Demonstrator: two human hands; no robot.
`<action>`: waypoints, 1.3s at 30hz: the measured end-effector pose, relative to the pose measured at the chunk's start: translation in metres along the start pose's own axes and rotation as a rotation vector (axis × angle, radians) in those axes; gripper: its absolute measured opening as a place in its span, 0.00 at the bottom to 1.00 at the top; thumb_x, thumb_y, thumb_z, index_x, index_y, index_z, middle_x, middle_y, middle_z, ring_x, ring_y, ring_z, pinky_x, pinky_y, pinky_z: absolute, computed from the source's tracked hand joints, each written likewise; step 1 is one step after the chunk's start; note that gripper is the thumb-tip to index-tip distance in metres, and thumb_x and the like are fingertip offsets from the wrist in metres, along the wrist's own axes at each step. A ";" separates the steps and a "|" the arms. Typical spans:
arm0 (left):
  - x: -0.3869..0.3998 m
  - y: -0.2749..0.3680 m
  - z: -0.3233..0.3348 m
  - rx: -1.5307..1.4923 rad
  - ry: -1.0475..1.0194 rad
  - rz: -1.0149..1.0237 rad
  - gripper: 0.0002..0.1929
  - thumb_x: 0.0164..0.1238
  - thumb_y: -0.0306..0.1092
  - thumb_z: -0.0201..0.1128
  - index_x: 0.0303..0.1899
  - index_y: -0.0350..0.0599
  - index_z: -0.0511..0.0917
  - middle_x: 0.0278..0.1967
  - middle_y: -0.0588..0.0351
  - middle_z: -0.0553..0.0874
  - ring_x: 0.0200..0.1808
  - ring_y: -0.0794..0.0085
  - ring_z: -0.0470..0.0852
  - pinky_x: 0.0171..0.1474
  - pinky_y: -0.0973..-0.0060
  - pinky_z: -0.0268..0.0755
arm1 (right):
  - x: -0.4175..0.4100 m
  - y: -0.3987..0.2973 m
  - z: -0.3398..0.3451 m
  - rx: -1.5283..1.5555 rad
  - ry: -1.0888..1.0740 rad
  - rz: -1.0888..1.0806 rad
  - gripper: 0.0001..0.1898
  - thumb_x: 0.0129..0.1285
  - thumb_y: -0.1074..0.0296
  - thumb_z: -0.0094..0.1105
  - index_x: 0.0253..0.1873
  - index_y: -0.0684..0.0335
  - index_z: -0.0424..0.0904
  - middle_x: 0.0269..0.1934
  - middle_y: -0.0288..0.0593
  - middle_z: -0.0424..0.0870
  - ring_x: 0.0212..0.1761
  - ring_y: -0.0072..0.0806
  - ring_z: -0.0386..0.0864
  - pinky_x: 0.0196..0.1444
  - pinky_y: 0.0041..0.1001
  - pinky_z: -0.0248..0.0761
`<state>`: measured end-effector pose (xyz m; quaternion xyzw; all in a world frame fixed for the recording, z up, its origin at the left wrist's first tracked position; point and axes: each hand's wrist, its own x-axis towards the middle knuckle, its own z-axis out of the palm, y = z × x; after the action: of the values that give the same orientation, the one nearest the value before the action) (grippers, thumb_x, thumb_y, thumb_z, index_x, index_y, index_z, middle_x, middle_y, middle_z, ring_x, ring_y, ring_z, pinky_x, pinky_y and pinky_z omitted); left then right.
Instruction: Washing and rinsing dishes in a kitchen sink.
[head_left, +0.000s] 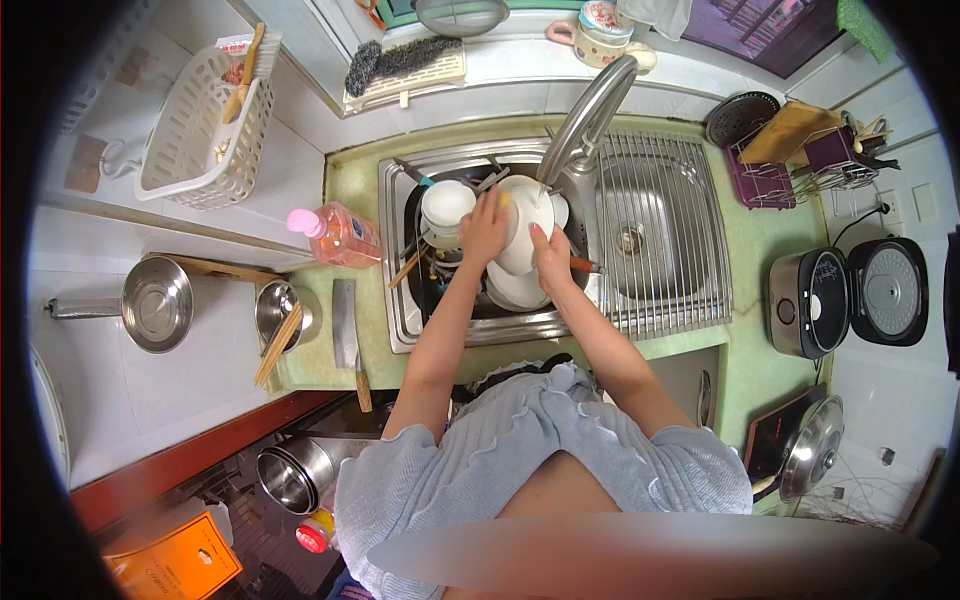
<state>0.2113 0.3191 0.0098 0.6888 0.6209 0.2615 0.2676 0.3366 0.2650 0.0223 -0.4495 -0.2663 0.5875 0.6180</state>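
Observation:
Over the left basin of the steel sink (386, 225), my right hand (553, 256) grips a white dish (534, 214) by its near right edge, thumb on top. My left hand (485, 229) lies at the dish's left side, its fingers pressing a small yellow sponge (504, 200) that is mostly hidden. White bowls (448, 201) are stacked left of my left hand. Below the held dish, white plates (517, 292) rest in the basin. Wooden chopsticks (409, 266), an orange handle (586, 265) and other utensils stick out around them. The faucet (577, 112) arches above the dish.
A pink soap bottle (345, 236) and a cleaver (345, 322) sit left of the sink. A roll-up drying rack (652, 300) covers the right basin. Farther right are an open rice cooker (795, 304) and a cutting-board rack (765, 176). A white basket (202, 180) hangs at left.

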 end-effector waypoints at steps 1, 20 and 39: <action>0.007 -0.020 0.001 -0.085 -0.035 -0.179 0.25 0.66 0.44 0.44 0.64 0.52 0.60 0.62 0.52 0.67 0.58 0.52 0.65 0.62 0.56 0.51 | 0.001 0.000 0.004 0.001 -0.015 -0.003 0.15 0.64 0.64 0.54 0.51 0.66 0.71 0.44 0.39 0.78 0.43 0.20 0.74 0.46 0.22 0.67; -0.052 0.007 0.017 -0.045 0.248 -0.026 0.25 0.63 0.34 0.50 0.62 0.42 0.64 0.58 0.43 0.67 0.57 0.52 0.63 0.61 0.60 0.51 | -0.002 0.007 0.004 0.124 -0.076 0.132 0.14 0.64 0.68 0.53 0.52 0.65 0.70 0.45 0.38 0.78 0.44 0.21 0.73 0.47 0.23 0.66; 0.022 -0.026 -0.040 -0.854 -0.244 -0.242 0.19 0.67 0.44 0.48 0.56 0.49 0.71 0.52 0.57 0.77 0.48 0.70 0.76 0.55 0.72 0.64 | -0.018 -0.018 0.021 -0.184 -0.323 0.011 0.14 0.64 0.66 0.53 0.51 0.67 0.72 0.42 0.36 0.79 0.40 0.18 0.73 0.43 0.21 0.66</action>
<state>0.1670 0.3448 0.0215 0.4651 0.4975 0.3776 0.6274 0.3241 0.2542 0.0518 -0.4054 -0.4119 0.6286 0.5204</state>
